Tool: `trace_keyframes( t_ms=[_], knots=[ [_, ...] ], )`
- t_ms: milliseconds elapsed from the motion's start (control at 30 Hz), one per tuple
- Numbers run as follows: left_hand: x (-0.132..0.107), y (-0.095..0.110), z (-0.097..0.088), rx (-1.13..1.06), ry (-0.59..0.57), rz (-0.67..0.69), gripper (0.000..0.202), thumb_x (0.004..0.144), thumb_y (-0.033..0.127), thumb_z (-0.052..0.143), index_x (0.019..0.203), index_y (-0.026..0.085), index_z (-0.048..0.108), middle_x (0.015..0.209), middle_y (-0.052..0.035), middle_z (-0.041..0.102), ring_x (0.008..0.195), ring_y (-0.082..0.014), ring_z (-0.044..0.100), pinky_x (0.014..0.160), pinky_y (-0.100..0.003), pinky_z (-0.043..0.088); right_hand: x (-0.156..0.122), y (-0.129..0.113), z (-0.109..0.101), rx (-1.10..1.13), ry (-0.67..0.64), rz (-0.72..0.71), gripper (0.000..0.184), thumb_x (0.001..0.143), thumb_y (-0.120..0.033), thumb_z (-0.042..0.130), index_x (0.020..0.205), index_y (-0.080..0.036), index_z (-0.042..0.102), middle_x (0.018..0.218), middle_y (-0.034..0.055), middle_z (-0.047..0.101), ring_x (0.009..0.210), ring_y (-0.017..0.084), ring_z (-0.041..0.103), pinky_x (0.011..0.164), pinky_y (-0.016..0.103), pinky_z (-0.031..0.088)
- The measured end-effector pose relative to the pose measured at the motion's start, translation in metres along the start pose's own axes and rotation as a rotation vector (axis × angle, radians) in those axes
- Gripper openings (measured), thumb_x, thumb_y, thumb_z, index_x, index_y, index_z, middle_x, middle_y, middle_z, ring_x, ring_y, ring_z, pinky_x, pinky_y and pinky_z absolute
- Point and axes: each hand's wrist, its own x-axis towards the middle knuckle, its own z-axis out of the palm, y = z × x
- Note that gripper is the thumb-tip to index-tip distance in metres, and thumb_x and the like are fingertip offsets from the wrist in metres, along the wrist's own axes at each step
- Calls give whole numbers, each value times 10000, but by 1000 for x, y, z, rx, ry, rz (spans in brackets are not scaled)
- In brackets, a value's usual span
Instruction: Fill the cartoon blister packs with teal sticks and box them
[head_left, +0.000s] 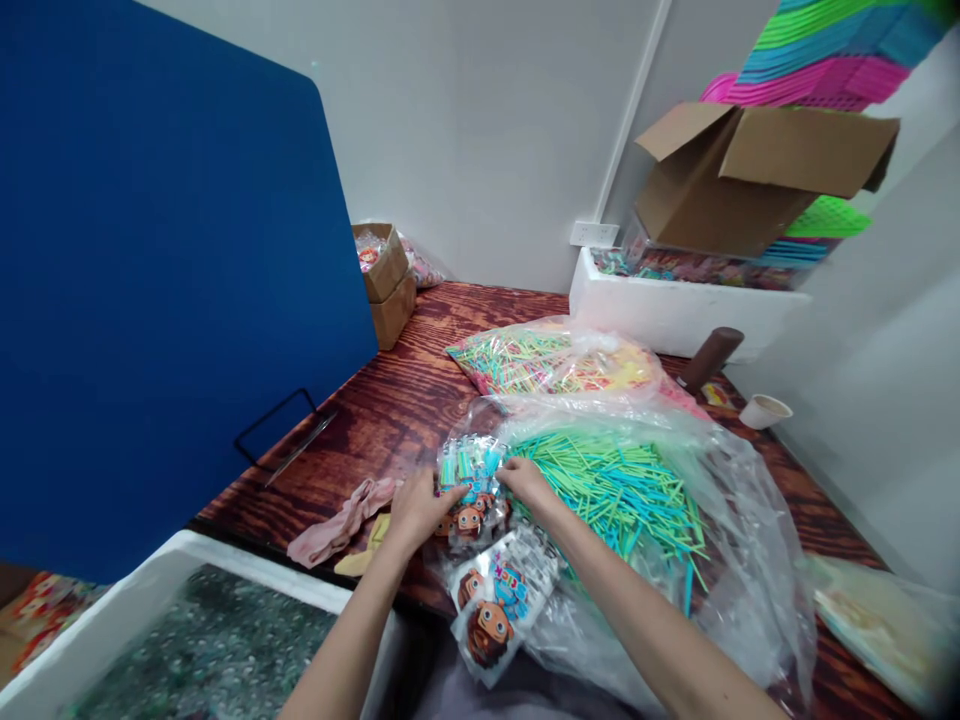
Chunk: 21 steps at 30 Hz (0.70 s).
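A clear plastic pouch [469,520] printed with cartoon faces lies on the table in front of me, with green and blue sticks showing near its top. My left hand [420,508] is closed on the pouch's left edge, thumb across its front. At the right edge, my right hand [529,482] is closed with bent fingers, its fingertips partly hidden. Just right of it, a heap of thin green and blue sticks [607,490] rests in a large open clear bag [750,540]. Nearer to me, several flat printed pouches [495,635] overlap beneath my wrists.
Behind lies another clear bag of coloured sticks [525,355]. A white foam box [675,315] stands at the back right, near a paper cup [763,411]. Pink cloth [341,525] lies left. A foam bin [172,560] sits front left, below a blue panel [165,250].
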Motion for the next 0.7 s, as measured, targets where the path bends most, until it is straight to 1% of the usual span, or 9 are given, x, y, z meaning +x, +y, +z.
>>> trace_keyframes(
  t_ms=[100, 167, 200, 267, 333, 433, 567, 633, 700],
  knots=[
    [4, -6, 0, -29, -30, 4, 529, 787, 703, 533, 862, 185, 609, 865, -89, 696, 834, -264, 646, 645, -301, 361, -14, -7, 0, -20, 86, -58, 145, 822, -197, 551, 786, -162, 687, 910, 85, 664, 856, 211, 619, 732, 277, 424],
    [5, -8, 1, -43, -42, 2, 523, 783, 693, 547, 881, 184, 616, 873, -83, 702, 830, -257, 650, 629, -293, 359, -25, -15, 0, -46, 147, -97, 168, 848, -188, 520, 857, -166, 686, 1055, 133, 627, 1019, 257, 579, 853, 316, 411],
    [6, -9, 1, -48, -44, 1, 514, 784, 682, 554, 895, 184, 619, 885, -81, 704, 837, -253, 650, 630, -290, 361, -30, -19, 1, -65, 172, -116, 183, 862, -182, 502, 900, -169, 681, 1104, 150, 606, 1077, 273, 553, 893, 330, 398],
    [6, -10, 3, -56, -44, -1, 491, 793, 656, 563, 910, 183, 619, 899, -78, 703, 848, -245, 647, 641, -287, 368, -35, -26, 2, -94, 190, -138, 210, 885, -172, 470, 963, -176, 666, 1150, 166, 583, 1125, 289, 523, 927, 348, 382],
    [5, -10, 5, -60, -41, -3, 469, 800, 637, 567, 902, 181, 615, 889, -75, 697, 845, -239, 642, 651, -289, 371, -36, -29, 3, -96, 166, -135, 208, 889, -169, 467, 988, -174, 651, 1138, 168, 595, 1107, 290, 534, 917, 352, 385],
    [5, -11, 6, -67, -35, -2, 469, 798, 643, 565, 879, 182, 604, 880, -75, 685, 839, -240, 634, 656, -294, 371, -29, -26, 3, -49, 102, -95, 180, 870, -184, 505, 990, -163, 637, 1063, 150, 642, 1028, 273, 580, 863, 342, 402],
    [5, -11, 6, -80, -30, 1, 461, 796, 639, 571, 881, 186, 594, 881, -71, 679, 840, -238, 631, 666, -294, 375, -9, -19, -2, 51, 18, -21, 148, 823, -234, 574, 932, -162, 643, 885, 78, 687, 846, 223, 624, 735, 296, 422],
    [4, -11, 6, -83, -24, 2, 458, 807, 634, 559, 895, 187, 595, 887, -72, 679, 854, -239, 631, 679, -296, 380, 3, -17, -4, 128, -22, 7, 148, 810, -262, 594, 906, -163, 649, 836, 47, 692, 797, 198, 630, 694, 269, 429],
    [3, -10, 6, -83, -19, 2, 460, 811, 634, 553, 909, 187, 598, 898, -75, 680, 870, -243, 631, 691, -299, 385, 12, -15, -2, 226, -49, 19, 172, 820, -297, 593, 901, -161, 659, 819, 41, 698, 784, 194, 642, 681, 263, 446]
  ],
)
